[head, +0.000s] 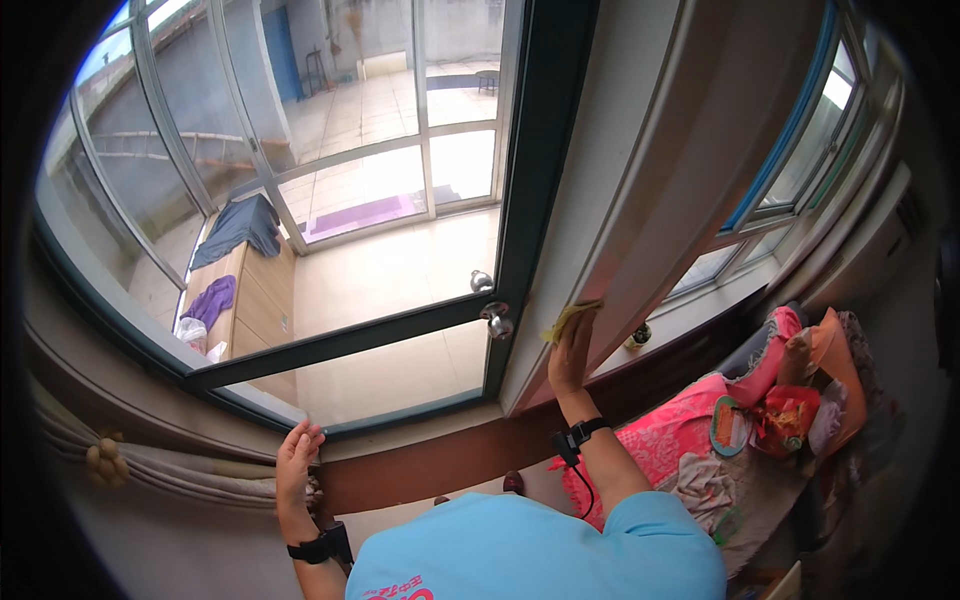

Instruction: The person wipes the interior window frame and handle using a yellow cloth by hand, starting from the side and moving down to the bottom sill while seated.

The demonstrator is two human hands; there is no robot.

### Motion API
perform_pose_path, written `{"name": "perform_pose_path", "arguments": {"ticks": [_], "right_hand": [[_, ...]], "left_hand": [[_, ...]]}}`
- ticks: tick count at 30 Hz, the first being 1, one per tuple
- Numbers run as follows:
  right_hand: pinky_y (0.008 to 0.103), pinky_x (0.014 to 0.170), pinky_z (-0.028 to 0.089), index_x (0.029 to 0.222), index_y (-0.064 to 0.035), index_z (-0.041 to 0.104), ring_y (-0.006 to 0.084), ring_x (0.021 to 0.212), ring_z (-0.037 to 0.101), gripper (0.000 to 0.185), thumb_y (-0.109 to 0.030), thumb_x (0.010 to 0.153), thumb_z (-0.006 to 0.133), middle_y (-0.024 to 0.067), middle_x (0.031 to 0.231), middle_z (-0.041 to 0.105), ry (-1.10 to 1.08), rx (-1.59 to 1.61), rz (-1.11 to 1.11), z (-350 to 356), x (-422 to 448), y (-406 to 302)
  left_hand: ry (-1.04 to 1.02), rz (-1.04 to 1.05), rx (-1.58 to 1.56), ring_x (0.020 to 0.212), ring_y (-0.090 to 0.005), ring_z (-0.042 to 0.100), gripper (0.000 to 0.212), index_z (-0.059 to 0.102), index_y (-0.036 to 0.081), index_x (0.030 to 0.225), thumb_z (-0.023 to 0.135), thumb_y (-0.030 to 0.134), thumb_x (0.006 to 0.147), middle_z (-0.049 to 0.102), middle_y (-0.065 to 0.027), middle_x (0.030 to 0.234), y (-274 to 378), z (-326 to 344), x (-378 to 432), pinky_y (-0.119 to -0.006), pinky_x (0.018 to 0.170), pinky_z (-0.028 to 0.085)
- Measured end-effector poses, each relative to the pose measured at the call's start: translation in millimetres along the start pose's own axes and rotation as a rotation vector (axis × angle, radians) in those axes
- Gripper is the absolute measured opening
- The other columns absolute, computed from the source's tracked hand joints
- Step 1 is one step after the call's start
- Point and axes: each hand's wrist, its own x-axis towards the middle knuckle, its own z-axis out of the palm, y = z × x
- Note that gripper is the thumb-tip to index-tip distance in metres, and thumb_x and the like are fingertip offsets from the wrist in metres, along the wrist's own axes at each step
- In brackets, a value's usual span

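Note:
My right hand [571, 360] presses a yellow cloth [561, 324] flat against the white door casing [600, 247], a little right of the door's round metal knob [496, 321]. The fingers point upward and cover part of the cloth. Low on the left, my left hand [297, 451] is raised beside the bottom corner of the dark green glazed door [420, 319], its fingers loosely extended and nothing visible in them. Whether its fingertips touch the door frame I cannot tell. Each wrist wears a black strap with a small device.
A gathered curtain [187, 469] hangs left of my left hand. To the right, a seat with a pink cover [675, 412] bears a red bag [787, 416] and cloths. A small potted plant [639, 335] stands on the windowsill. Behind the glass is a wooden cabinet [259, 292].

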Motion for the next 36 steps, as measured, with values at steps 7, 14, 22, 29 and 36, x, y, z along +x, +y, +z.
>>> {"name": "perform_pose_path", "arguments": {"ticks": [7, 14, 22, 29, 36], "right_hand": [[0.0495, 0.117, 0.021, 0.152, -0.0021, 0.016, 0.0459, 0.143, 0.015, 0.072, 0.000, 0.091, 0.055, 0.0282, 0.156, 0.009, 0.173, 0.082, -0.132, -74, 115, -9], [0.0536, 0.114, 0.031, 0.152, -0.0101, 0.019, 0.0458, 0.142, 0.020, 0.077, -0.003, 0.088, 0.062, 0.0256, 0.156, 0.012, 0.449, 0.060, -0.452, -189, 295, -33], [0.0645, 0.108, 0.028, 0.150, -0.0099, 0.028, 0.0494, 0.140, 0.022, 0.077, -0.019, 0.084, 0.068, 0.0281, 0.153, 0.019, 0.496, 0.012, -0.480, -163, 283, -29], [0.0625, 0.098, 0.037, 0.135, -0.0055, 0.049, 0.0433, 0.121, 0.043, 0.063, -0.019, 0.078, 0.070, 0.0227, 0.137, 0.041, 0.130, 0.004, -0.601, -62, 129, 34], [0.0393, 0.096, 0.044, 0.132, -0.0143, 0.055, 0.0142, 0.119, 0.049, 0.048, -0.011, 0.084, 0.059, -0.0017, 0.134, 0.050, -0.155, -0.042, -0.775, -28, 50, 71]], "left_hand": [[-0.109, 0.008, 0.034, 0.113, -0.0174, 0.060, 0.042, 0.049, 0.004, 0.138, 0.049, 0.025, 0.102, 0.062, -0.0094, 0.127, 19, 55, 19, -0.029, 0.095, 0.044], [-0.143, 0.023, 0.037, 0.113, -0.0172, 0.061, 0.042, 0.048, 0.005, 0.139, 0.048, 0.025, 0.102, 0.062, -0.0086, 0.127, 18, 94, 30, -0.028, 0.094, 0.044], [-0.087, -0.004, 0.018, 0.113, -0.0166, 0.061, 0.042, 0.048, 0.005, 0.139, 0.048, 0.025, 0.102, 0.061, -0.0087, 0.128, 13, 111, 25, -0.027, 0.093, 0.044], [-0.051, -0.043, 0.033, 0.111, -0.0152, 0.061, 0.041, 0.049, 0.004, 0.138, 0.049, 0.024, 0.102, 0.061, -0.0085, 0.128, 8, 122, 25, -0.025, 0.091, 0.044], [-0.078, -0.028, 0.073, 0.110, -0.0150, 0.063, 0.040, 0.052, 0.006, 0.136, 0.049, 0.027, 0.102, 0.063, -0.0071, 0.124, 5, 142, 31, -0.024, 0.090, 0.046]]}}
